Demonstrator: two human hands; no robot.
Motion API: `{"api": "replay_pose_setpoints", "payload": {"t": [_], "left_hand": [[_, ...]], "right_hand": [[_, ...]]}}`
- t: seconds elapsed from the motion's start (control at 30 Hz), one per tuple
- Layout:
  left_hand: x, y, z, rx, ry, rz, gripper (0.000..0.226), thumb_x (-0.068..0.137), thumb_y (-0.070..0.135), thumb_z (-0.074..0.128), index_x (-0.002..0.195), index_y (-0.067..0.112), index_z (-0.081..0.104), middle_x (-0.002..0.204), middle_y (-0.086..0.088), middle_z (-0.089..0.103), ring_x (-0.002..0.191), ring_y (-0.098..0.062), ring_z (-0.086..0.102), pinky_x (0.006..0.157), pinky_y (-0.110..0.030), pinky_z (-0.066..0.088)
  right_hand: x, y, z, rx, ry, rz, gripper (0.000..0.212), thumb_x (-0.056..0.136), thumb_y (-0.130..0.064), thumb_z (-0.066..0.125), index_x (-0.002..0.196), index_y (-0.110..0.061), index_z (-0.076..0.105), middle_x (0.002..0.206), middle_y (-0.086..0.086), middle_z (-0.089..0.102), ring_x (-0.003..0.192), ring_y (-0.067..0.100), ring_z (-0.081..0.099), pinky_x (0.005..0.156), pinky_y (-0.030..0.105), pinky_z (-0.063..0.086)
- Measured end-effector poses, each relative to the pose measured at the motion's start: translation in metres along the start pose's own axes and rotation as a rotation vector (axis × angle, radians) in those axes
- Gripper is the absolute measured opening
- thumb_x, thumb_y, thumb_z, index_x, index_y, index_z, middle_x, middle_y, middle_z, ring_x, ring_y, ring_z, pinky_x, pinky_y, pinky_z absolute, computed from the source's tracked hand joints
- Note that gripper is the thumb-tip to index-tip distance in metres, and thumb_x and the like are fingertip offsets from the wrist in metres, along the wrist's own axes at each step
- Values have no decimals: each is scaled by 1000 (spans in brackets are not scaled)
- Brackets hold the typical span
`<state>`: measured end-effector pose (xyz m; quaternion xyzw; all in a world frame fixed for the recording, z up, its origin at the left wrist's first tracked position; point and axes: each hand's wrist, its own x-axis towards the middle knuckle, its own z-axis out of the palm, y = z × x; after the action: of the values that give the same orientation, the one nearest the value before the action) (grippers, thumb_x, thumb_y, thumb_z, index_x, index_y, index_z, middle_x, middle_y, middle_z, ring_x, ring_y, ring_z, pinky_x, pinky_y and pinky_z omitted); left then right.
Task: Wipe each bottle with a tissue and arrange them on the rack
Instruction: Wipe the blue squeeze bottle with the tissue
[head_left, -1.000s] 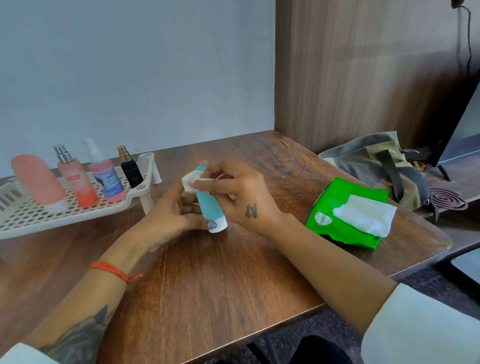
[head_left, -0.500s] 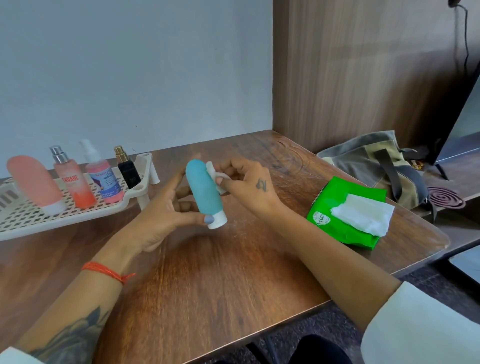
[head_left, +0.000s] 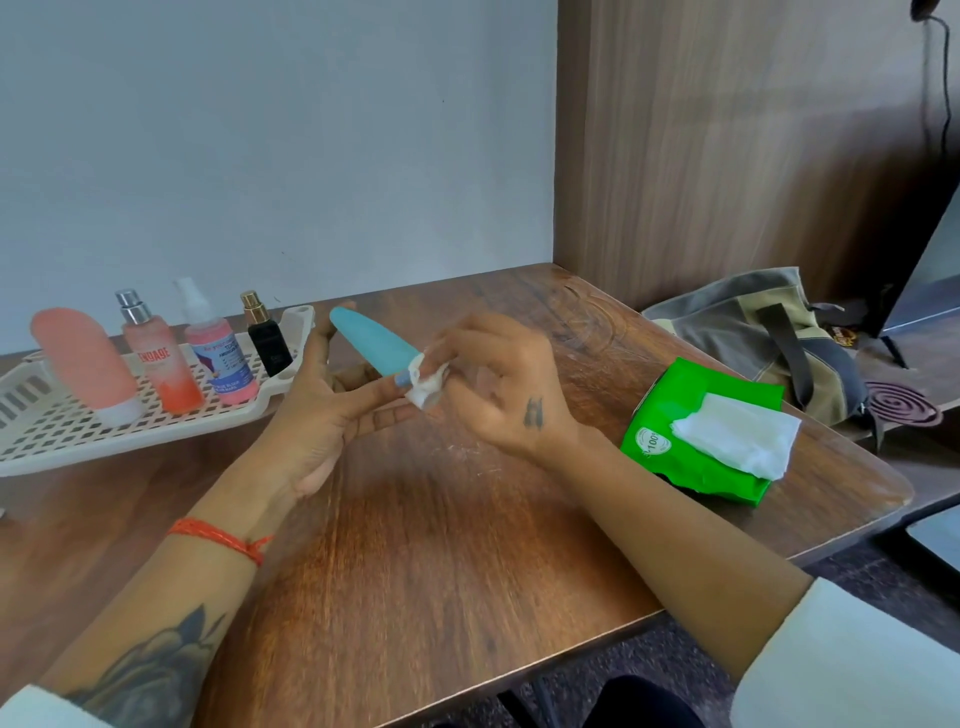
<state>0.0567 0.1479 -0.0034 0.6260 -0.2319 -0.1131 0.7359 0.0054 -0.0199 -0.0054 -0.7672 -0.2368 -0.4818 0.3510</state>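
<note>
The teal bottle (head_left: 375, 340) is held above the worktop (head_left: 441, 519), tilted with its rounded end up toward the rack (head_left: 130, 431) and its cap end low, toward the right hand (head_left: 498, 384). It is cradled by the left hand (head_left: 322, 410), whose fingers are loosely curled under the body, so that the cap end is left exposed. A crumpled tissue (head_left: 427, 382) is pinched in the fingertips of the right hand and pressed against that cap end; the cap itself is mostly hidden by it. The tilt appears chosen so that the lower end can be reached and rubbed.

On the rack, just beyond the left hand, four bottles are stood in a row: a peach tube (head_left: 85, 358), a pink spray bottle (head_left: 161, 364), a pink pump bottle (head_left: 221, 358) and a small black bottle (head_left: 266, 343). Space remains at the rack's near right corner, presumably for the teal one.

A green tissue pack (head_left: 670, 457), with a sheet drawn out, is kept within reach of the right hand.
</note>
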Motion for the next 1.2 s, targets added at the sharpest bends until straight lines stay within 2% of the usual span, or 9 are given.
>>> {"api": "replay_pose_setpoints", "payload": {"t": [0.1, 0.2, 0.27, 0.4, 0.5, 0.6, 0.77, 0.97, 1.2], "left_hand": [[-1, 1, -1, -12, 26, 12, 134, 25, 36, 96, 139, 37, 26, 93, -12, 74, 85, -21, 72, 65, -31, 58], [0, 2, 0, -12, 50, 54, 122, 35, 27, 93, 138, 35, 29, 91, -10, 74, 84, -18, 72, 64, -29, 58], [1, 1, 1, -6, 67, 82, 111, 39, 23, 91, 133, 39, 34, 94, -10, 74, 85, -16, 72, 65, -29, 59], [0, 1, 1, 13, 69, 137, 117, 29, 38, 96, 129, 43, 36, 103, -6, 73, 102, -21, 67, 83, -36, 57], [1, 1, 3, 69, 101, 235, 116, 44, 24, 90, 139, 37, 24, 99, 12, 72, 102, -13, 67, 85, -33, 56], [-1, 0, 6, 203, 130, 335, 106, 56, 6, 76, 142, 29, 18, 97, 20, 70, 100, -10, 67, 86, -29, 55], [-1, -1, 4, 366, 133, 386, 107, 59, 14, 78, 143, 29, 14, 120, -4, 61, 105, -15, 65, 90, -33, 53], [-1, -1, 5, 347, 153, 384, 107, 58, 14, 79, 143, 31, 15, 124, -7, 59, 109, -16, 63, 94, -36, 51], [-1, -3, 6, 424, 150, 403, 109, 56, 17, 80, 143, 33, 17, 127, -6, 54, 103, -13, 65, 89, -30, 54]], "right_hand": [[-4, 2, 2, -98, -26, -135, 15, 75, -6, 55, 75, -8, 70, 78, 5, 66, 69, 19, 61, 56, 37, 48], [-3, 2, 3, -110, -33, -16, 14, 78, -3, 56, 81, -8, 69, 76, 3, 66, 64, 12, 58, 55, 29, 48], [0, -1, 2, 0, -53, 260, 11, 82, -1, 58, 81, -8, 67, 73, 6, 66, 61, 14, 59, 52, 32, 52], [12, -10, -3, 704, -221, 1083, 16, 89, 8, 45, 94, 3, 59, 95, 22, 63, 74, 24, 65, 60, 30, 59], [12, -10, -5, 1255, -208, 1419, 26, 92, 8, 33, 106, 9, 54, 90, 22, 63, 72, 23, 67, 62, 27, 59], [10, -8, -3, 1478, -152, 1607, 31, 93, 6, 30, 117, 15, 46, 79, 26, 64, 61, 26, 69, 55, 29, 58], [9, -6, -6, 1440, -133, 1644, 38, 91, 3, 34, 127, 13, 41, 77, 26, 63, 55, 22, 66, 52, 24, 57], [12, -4, -10, 1218, 41, 1501, 20, 90, -1, 42, 101, 9, 56, 73, 18, 63, 50, 15, 62, 49, 19, 53], [11, -9, -6, 961, -172, 1421, 22, 91, -4, 49, 109, 6, 57, 85, 14, 64, 64, 13, 60, 52, 18, 54]]}}
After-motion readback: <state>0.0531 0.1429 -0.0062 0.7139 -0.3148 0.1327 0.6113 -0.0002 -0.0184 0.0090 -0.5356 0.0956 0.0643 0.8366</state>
